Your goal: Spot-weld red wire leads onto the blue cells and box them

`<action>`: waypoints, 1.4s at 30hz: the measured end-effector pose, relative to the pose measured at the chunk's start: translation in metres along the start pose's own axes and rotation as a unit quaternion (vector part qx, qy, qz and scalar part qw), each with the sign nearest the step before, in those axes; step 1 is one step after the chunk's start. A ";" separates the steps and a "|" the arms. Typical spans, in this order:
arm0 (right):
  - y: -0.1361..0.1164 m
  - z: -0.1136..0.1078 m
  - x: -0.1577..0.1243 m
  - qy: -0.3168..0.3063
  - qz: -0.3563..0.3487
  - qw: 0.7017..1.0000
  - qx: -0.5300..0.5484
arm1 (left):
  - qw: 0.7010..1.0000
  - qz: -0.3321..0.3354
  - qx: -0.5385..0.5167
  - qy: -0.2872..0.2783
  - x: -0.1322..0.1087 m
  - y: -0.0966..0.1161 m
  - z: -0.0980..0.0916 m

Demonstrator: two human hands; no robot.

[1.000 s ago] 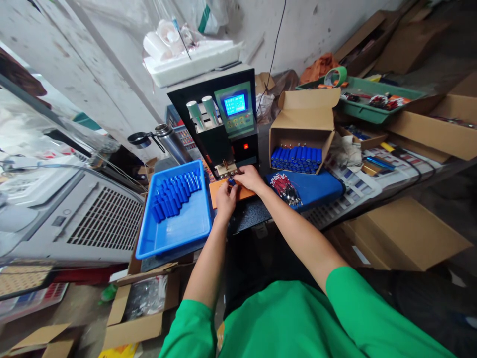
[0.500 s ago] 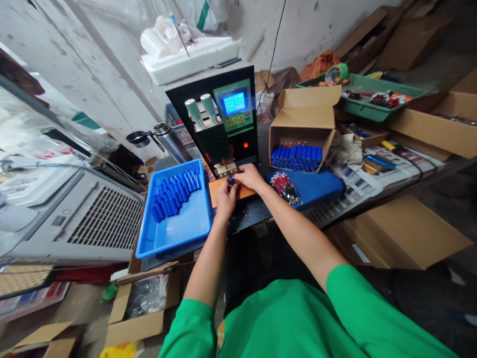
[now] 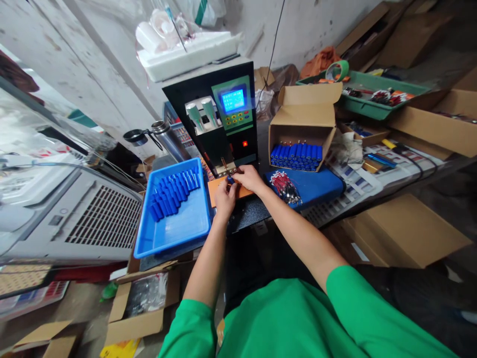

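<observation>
My left hand (image 3: pixel 225 198) is closed around a blue battery cell (image 3: pixel 231 180), holding it over an orange board (image 3: pixel 244 192). From the right, my right hand (image 3: pixel 249 178) reaches to the same cell with its fingers pinched together. Whether those fingers grip the cell or a small part at its end is hidden. Just above the fingers are the thin metal electrodes (image 3: pixel 224 163) of a black spot welder (image 3: pixel 250 151). The welder's blue screen (image 3: pixel 233 100) is lit, and so is a red light below it.
At left a blue tray (image 3: pixel 186 226) holds several blue cells. An open cardboard box (image 3: pixel 302 130) of cells stands at right, behind a pile of red and black wire leads (image 3: pixel 285 188) on a blue block (image 3: pixel 320 189). A steel flask (image 3: pixel 171 141) stands behind the tray.
The camera view has shifted slightly. Both hands stay at the electrodes with the battery cell, with almost no visible movement.
</observation>
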State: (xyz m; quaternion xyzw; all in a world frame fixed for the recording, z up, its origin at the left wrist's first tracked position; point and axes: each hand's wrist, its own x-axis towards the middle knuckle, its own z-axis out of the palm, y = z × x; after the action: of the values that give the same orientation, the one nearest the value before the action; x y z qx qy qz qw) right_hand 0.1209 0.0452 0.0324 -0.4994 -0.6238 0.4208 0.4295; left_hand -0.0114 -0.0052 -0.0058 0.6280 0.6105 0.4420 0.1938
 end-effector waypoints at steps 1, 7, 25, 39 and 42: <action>0.001 0.001 -0.002 -0.002 0.003 1.000 0.011 | 1.000 0.000 0.001 0.001 0.000 0.001 0.000; 0.005 0.003 -0.014 -0.009 0.001 0.997 0.075 | 1.000 0.004 -0.002 -0.003 0.001 0.003 -0.002; 0.001 0.000 -0.051 0.110 -0.016 0.990 -0.083 | 0.994 0.082 0.062 0.026 0.001 -0.007 0.000; 0.020 -0.148 0.006 0.152 -0.020 0.870 -0.469 | 0.988 0.097 0.114 0.028 0.002 0.004 -0.004; 0.021 -0.146 0.014 0.094 0.016 0.847 -0.522 | 0.988 0.093 0.123 0.026 0.002 0.003 -0.004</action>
State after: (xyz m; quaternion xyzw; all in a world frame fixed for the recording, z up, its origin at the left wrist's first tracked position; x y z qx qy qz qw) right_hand 0.2637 0.0757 0.0546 -0.6967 -0.7004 -0.0095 0.1549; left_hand -0.0132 -0.0044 -0.0011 0.6894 0.6041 0.3956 0.0576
